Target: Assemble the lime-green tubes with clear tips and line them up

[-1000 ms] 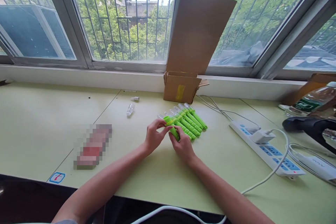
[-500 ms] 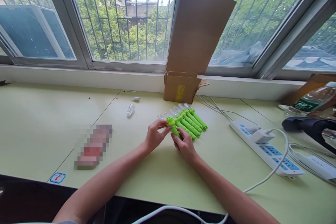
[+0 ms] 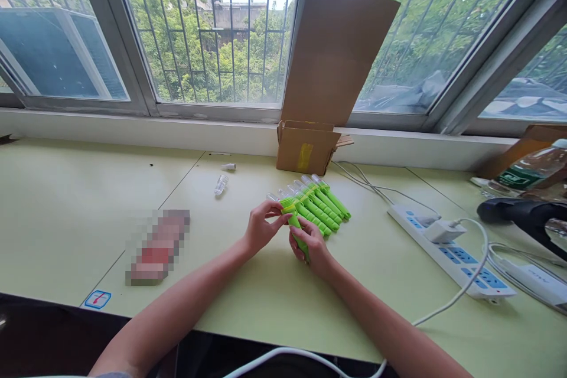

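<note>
A row of several bright green pens (image 3: pixel 319 204) with clear caps lies side by side on the pale green table (image 3: pixel 274 289). My left hand (image 3: pixel 261 227) pinches the cap end of the nearest green pen (image 3: pixel 294 222). My right hand (image 3: pixel 312 248) is wrapped round the lower barrel of that same pen, just in front of the row. Both hands are closed on it. A loose clear cap (image 3: pixel 220 184) and a small white piece (image 3: pixel 228 166) lie to the left, apart from the hands.
An open cardboard box (image 3: pixel 305 144) stands against the window sill behind the pens. A white power strip (image 3: pixel 452 251) with a plugged charger and cables lies to the right. A black device (image 3: pixel 522 215) and a plastic bottle (image 3: pixel 529 168) are at far right. A blurred block (image 3: pixel 157 246) lies left.
My right hand has slid a little down the pen toward me, with the barrel now showing under its fingers. My left hand stays at the cap end.
</note>
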The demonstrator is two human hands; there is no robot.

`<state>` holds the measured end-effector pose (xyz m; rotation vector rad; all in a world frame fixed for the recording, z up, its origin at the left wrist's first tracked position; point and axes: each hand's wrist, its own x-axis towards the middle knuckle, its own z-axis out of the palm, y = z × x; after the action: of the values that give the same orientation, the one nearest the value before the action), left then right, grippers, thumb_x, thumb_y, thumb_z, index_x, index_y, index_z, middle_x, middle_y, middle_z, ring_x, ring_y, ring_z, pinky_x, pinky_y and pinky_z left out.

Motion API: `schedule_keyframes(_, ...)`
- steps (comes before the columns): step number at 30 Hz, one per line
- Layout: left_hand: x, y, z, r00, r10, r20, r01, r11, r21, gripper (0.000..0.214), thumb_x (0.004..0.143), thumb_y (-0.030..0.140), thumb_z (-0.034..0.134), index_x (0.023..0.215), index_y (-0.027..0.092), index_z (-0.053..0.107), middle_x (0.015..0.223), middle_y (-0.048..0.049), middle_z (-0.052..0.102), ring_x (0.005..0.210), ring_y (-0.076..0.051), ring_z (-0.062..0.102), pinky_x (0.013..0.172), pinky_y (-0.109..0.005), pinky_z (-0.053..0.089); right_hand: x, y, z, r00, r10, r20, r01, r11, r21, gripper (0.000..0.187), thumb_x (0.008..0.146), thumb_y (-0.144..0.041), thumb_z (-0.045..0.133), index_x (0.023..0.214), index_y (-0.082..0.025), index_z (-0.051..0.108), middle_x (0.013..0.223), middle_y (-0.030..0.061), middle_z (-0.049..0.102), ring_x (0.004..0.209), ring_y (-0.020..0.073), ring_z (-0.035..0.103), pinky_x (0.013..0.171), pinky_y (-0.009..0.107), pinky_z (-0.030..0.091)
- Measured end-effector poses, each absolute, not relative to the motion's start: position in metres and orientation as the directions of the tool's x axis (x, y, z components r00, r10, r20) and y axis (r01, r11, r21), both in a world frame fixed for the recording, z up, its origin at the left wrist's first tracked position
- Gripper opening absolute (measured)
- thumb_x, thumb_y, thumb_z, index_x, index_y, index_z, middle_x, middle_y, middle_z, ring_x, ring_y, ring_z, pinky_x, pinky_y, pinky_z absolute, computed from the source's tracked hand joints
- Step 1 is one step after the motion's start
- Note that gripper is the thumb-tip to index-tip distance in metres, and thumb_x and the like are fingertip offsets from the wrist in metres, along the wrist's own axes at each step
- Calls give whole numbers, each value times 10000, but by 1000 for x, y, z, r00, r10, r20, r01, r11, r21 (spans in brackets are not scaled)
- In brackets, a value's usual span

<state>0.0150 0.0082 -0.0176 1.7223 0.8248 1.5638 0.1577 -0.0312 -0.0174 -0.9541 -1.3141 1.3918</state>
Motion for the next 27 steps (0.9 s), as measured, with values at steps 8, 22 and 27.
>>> schedule_keyframes(8, 17, 6, -19, -26, 804, 594, 76, -591, 803, 219, 720, 334, 698, 821, 168, 598, 754, -11, 657, 682, -131, 667, 661, -297, 603, 156, -30, -17, -80, 956, 282, 305, 293, -906, 175, 794, -364, 574, 775, -192, 544, 583, -27, 529, 473, 125, 488, 442, 240, 399)
schedule_keyframes(22, 15, 7, -20, 89, 740, 667, 161, -671, 723, 195, 776, 339, 640, 877, 182, 582, 799, -14, 633, 682, -119, 659, 635, -289, 608, 156, -29, -18, 1, 956, 294, 269, 283, -920, 234, 813, -408, 555, 729, -190, 534, 540, -25, 485, 511, 132, 421, 470, 250, 327)
schedule_keyframes(27, 15, 7, -21, 86, 743, 664, 151, -668, 728, 210, 763, 341, 654, 873, 177, 582, 807, -15, 627, 691, -124, 665, 641, -288, 608, 156, -29, -17, -51, 972, 230, 185, 236, -954, 277, 808, -430, 569, 671, -207, 476, 461, -50, 424, 412, 104, 355, 402, 245, 276)
